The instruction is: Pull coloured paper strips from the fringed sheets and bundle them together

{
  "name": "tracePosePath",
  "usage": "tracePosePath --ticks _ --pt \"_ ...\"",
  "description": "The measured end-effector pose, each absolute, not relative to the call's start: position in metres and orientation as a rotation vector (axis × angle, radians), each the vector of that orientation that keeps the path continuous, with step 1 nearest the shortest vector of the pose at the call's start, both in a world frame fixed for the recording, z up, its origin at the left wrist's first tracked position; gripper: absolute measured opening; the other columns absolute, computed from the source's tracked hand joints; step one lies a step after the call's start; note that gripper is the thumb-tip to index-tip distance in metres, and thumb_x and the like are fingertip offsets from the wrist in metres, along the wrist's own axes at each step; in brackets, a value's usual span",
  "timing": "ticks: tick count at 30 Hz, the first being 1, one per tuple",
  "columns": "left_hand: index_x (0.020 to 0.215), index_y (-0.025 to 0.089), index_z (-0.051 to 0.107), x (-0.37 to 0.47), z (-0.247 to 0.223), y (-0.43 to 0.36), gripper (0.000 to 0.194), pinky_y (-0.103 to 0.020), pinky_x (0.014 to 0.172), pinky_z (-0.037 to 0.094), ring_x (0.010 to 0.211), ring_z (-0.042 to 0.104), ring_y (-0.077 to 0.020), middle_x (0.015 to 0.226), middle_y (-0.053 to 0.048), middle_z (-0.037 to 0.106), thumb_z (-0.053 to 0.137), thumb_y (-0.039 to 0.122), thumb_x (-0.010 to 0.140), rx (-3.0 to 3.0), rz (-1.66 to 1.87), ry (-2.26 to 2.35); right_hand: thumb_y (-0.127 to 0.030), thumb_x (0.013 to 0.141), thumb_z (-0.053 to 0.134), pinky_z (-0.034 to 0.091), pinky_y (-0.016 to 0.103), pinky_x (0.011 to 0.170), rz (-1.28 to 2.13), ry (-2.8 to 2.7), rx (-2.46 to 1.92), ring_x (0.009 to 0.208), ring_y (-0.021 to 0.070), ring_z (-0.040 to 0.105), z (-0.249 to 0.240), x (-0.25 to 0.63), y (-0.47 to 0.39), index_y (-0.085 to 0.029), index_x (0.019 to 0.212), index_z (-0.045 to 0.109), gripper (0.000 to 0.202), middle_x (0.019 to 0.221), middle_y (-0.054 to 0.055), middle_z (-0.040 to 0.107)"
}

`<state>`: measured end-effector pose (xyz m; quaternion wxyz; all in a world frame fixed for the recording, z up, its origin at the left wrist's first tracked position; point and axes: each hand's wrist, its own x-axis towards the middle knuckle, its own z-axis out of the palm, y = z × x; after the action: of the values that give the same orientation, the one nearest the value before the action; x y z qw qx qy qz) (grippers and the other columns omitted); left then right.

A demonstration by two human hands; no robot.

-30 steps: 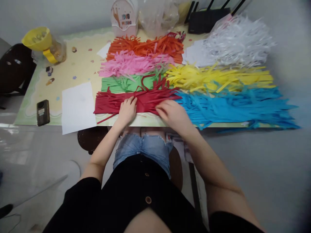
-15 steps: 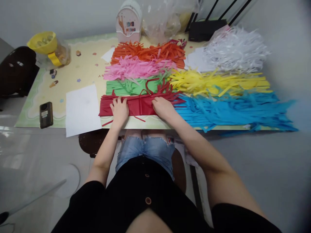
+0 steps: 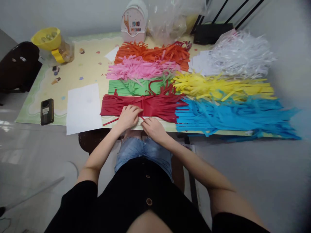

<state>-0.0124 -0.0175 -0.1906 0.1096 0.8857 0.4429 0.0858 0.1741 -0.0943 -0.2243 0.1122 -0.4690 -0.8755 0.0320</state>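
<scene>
A dark red fringed sheet lies along the table's front edge, its strips pointing left and right. My left hand rests on its lower edge, fingers bent toward the sheet's middle. Close beside it, my right hand is closed on the end of a thin red strip at the front edge. Another loose red strip pokes out left of my left hand. Behind the red sheet lie green, pink and orange fringed bundles.
Yellow and blue fringed bundles lie to the right, white shredded strips behind them. Left are a white sheet, a phone and a yellow-topped jar. A black router stands at the back.
Both hands have moved toward each other and down to the red sheet's front edge. My right hand has left the sheet's surface and closed on the strip. The view has shifted slightly.
</scene>
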Motion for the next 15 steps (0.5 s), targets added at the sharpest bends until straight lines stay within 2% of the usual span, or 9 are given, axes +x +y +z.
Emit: tracePosePath --ticks 3,6,9,11,15 --pt "0.117 0.018 0.074 -0.018 -0.194 -0.022 0.034 -0.055 0.106 0.042 0.117 0.060 -0.0334 0.116 -0.016 0.075 0.046 0.023 0.099 2.708 0.089 1.335 -0.020 0.109 0.044 0.035 0.038 0.084 0.077 -2.551 -1.414 0.094 0.0266 0.052 -0.229 0.174 -0.092 -0.015 0.103 0.075 0.033 0.100 0.013 0.073" --pt "0.099 0.017 0.076 -0.042 -0.191 -0.019 0.035 -0.062 0.107 0.040 0.114 0.060 -0.0365 0.103 -0.017 0.076 0.045 0.033 0.104 2.705 0.090 1.566 -0.025 0.110 0.044 0.035 0.039 0.082 0.068 -2.523 -1.450 0.097 0.0278 0.052 -0.225 0.181 -0.089 -0.014 0.107 0.076 0.034 0.102 0.014 0.073" --pt "0.095 0.013 0.076 -0.062 -0.183 -0.016 0.037 -0.066 0.101 0.043 0.114 0.060 -0.0418 0.104 -0.022 0.074 0.046 0.034 0.103 2.568 0.131 1.997 -0.027 0.109 0.043 0.036 0.042 0.083 0.074 -2.461 -1.509 0.101 0.0300 0.053 -0.213 0.186 -0.073 -0.012 0.114 0.076 0.037 0.111 0.016 0.075" --pt "0.100 0.011 0.075 -0.059 -0.177 -0.015 0.037 -0.061 0.099 0.047 0.115 0.060 -0.0409 0.111 -0.023 0.072 0.044 0.030 0.104 2.508 0.215 2.114 -0.022 0.108 0.040 0.039 0.044 0.086 0.115 -2.412 -1.587 0.107 0.0324 0.054 -0.205 0.186 -0.054 -0.009 0.126 0.073 0.041 0.124 0.018 0.074" --pt "0.120 0.013 0.073 -0.017 -0.181 -0.018 0.036 -0.043 0.103 0.051 0.119 0.063 -0.0294 0.131 -0.018 0.070 0.041 0.019 0.105 2.546 0.258 1.701 -0.015 0.103 0.037 0.042 0.048 0.097 0.240 -2.429 -1.720 0.124 0.0373 0.052 -0.198 0.173 -0.018 0.000 0.147 0.060 0.051 0.153 0.022 0.060"
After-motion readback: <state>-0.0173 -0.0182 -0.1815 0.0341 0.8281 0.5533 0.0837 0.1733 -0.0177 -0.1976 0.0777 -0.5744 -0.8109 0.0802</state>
